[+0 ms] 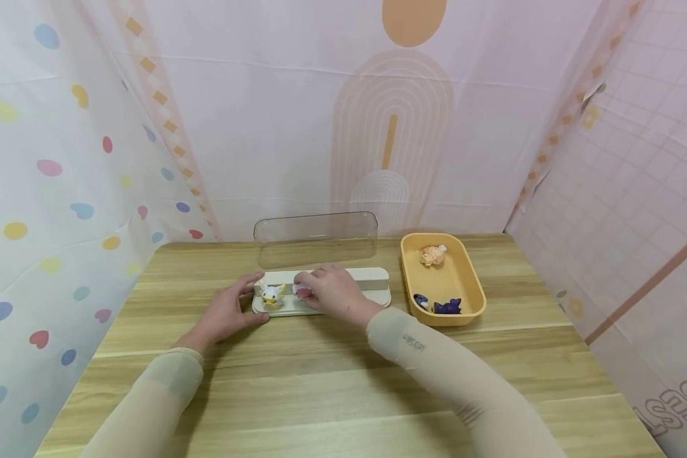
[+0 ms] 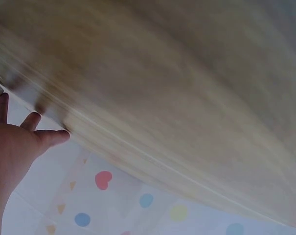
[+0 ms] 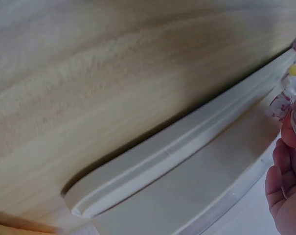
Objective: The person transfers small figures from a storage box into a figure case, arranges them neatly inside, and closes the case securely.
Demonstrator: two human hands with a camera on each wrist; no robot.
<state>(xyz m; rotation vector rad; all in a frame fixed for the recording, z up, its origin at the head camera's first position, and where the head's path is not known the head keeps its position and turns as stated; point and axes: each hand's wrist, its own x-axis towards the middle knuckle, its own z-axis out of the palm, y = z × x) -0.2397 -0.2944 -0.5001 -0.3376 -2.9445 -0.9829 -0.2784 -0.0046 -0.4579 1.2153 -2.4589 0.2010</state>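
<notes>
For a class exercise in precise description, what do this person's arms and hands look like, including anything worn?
The left sleeve and right sleeve are cream and close-fitting, each with a greyer band near the wrist. The right one's band bears small dark lettering, with a dark striped print farther up. The left hand and right hand wear no gloves.

Mixes cream, yellow and wood brown.
Pairs white with yellow on the eared figurine point(image 1: 271, 294), pinkish red with white on the neighbouring figurine point(image 1: 303, 291); shows the display base point(image 1: 379, 298) in cream, the tray point(image 1: 443, 280) in orange-yellow, the far toy point(image 1: 433, 256) in peach, a near toy point(image 1: 448, 307) in navy; streaks the worktop point(image 1: 320, 394) light brown; sets dark lettering on a beige sleeve point(image 1: 452, 381); spots the white side curtain point(image 1: 23, 191) red, blue and yellow.
</notes>
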